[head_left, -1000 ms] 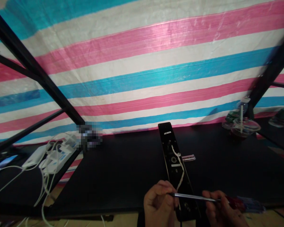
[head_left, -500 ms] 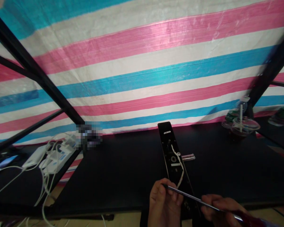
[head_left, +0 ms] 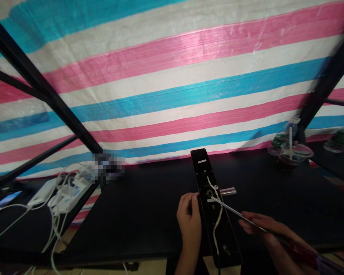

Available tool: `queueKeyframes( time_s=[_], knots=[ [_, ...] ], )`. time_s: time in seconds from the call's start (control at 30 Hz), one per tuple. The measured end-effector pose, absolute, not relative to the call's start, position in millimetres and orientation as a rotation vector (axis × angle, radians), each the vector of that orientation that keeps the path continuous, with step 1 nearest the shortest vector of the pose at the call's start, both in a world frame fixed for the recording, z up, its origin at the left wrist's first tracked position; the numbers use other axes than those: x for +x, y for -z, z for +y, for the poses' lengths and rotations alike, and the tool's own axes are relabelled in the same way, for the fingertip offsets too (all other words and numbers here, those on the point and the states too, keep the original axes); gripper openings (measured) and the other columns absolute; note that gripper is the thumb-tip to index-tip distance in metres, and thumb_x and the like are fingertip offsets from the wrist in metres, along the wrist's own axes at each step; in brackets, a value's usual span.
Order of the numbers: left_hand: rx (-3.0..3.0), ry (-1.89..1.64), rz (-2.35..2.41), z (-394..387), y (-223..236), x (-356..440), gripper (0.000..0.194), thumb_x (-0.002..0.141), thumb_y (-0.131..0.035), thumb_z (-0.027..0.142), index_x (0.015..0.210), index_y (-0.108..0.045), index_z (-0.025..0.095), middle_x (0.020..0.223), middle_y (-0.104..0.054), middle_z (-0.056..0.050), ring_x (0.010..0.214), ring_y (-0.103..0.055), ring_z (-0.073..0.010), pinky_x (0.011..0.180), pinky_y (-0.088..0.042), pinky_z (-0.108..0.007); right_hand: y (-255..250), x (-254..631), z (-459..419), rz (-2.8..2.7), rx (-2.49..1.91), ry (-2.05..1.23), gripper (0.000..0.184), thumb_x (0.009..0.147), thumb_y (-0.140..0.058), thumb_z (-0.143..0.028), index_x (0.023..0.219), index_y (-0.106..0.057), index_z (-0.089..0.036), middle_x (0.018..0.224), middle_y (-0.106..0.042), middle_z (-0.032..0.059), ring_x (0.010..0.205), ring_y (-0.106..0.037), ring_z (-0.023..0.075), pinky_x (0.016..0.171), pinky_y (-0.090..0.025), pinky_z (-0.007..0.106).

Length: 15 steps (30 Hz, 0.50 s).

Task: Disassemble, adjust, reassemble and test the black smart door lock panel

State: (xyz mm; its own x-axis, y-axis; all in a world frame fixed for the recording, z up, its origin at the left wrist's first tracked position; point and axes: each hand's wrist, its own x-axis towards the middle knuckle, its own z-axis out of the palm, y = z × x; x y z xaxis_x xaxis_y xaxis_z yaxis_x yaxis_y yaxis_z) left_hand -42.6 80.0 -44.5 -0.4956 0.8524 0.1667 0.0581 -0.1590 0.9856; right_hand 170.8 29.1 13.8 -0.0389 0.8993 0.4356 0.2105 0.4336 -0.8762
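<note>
A long black panel (head_left: pixel 202 181) lies on the table, with a white cable (head_left: pixel 218 218) running down its face and a round hole near its middle. My right hand (head_left: pixel 271 231) is wrapped round a screwdriver (head_left: pixel 232 210) with a long metal shaft and a dark red handle. The shaft's tip reaches the panel beside the round hole; whether it touches is too small to tell. At the panel's left edge is my left hand (head_left: pixel 189 215), fingers curled and thumb against them. What they hold, if anything, is hidden.
A small clear packet (head_left: pixel 228 190) lies just right of the panel. Back right stand a plastic cup with a straw (head_left: pixel 294 154) and a bottle (head_left: pixel 292 128). White chargers and cables (head_left: pixel 70 191) crowd the left table. Behind hangs a striped sheet (head_left: pixel 172 107) between black frame bars.
My left hand has let go of the screwdriver's tip and moved up and left to the panel's edge. The screwdriver's tip has moved up onto the panel near the round hole.
</note>
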Motion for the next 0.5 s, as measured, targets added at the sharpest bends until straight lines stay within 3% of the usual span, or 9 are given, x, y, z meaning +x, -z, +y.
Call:
queueKeyframes(
  time_s=[0.03,0.1,0.2,0.3,0.5],
  knots=[
    [1.116,-1.731,1.594,91,53,-45,0.033,0.084,-0.066,0.048,0.094,-0.075,0.018,0.106,-0.069,-0.012,0.104,-0.062,-0.0256,0.088,-0.049,-0.036,-19,170,33,-1.555,-1.046,-0.704,0.018,0.09,-0.064,-0.031,0.1,-0.079,-0.029,0.105,-0.078,0.0074,0.095,-0.075,0.0259,0.08,-0.063,0.026],
    [1.103,-1.708,1.638,108,70,-47,0.045,0.08,-0.069,0.046,0.117,-0.069,0.019,0.124,-0.065,-0.015,0.115,-0.06,-0.0279,0.089,-0.05,-0.037,-27,168,40,-1.543,-1.057,-0.641,0.018,0.091,-0.063,-0.031,0.096,-0.079,-0.028,0.101,-0.079,0.0065,0.093,-0.076,0.0249,0.08,-0.063,0.025],
    [1.003,-1.572,1.437,118,86,-44,0.065,0.087,-0.06,0.047,0.143,-0.047,0.017,0.109,-0.071,-0.012,0.096,-0.069,-0.0226,0.083,-0.054,-0.035,-30,164,47,-1.495,-1.029,-0.668,0.017,0.091,-0.063,-0.033,0.094,-0.079,-0.028,0.096,-0.08,0.0055,0.088,-0.077,0.0233,0.078,-0.063,0.024],
    [1.043,-1.491,1.339,113,88,-42,0.065,0.089,-0.057,0.049,0.145,-0.047,0.016,0.097,-0.074,-0.009,0.087,-0.071,-0.0215,0.079,-0.056,-0.033,-28,162,57,-1.487,-1.022,-0.771,0.015,0.09,-0.065,-0.034,0.095,-0.078,-0.028,0.098,-0.079,0.0056,0.089,-0.077,0.0228,0.079,-0.063,0.023],
    [1.104,-1.493,1.283,108,84,-44,0.067,0.085,-0.065,0.046,0.144,-0.05,0.017,0.104,-0.075,-0.01,0.094,-0.071,-0.0228,0.086,-0.055,-0.035,-30,151,86,-1.526,-0.993,-0.931,0.018,0.091,-0.066,-0.038,0.096,-0.076,-0.024,0.102,-0.078,0.0075,0.1,-0.074,0.0233,0.089,-0.06,0.03]
  ],
)
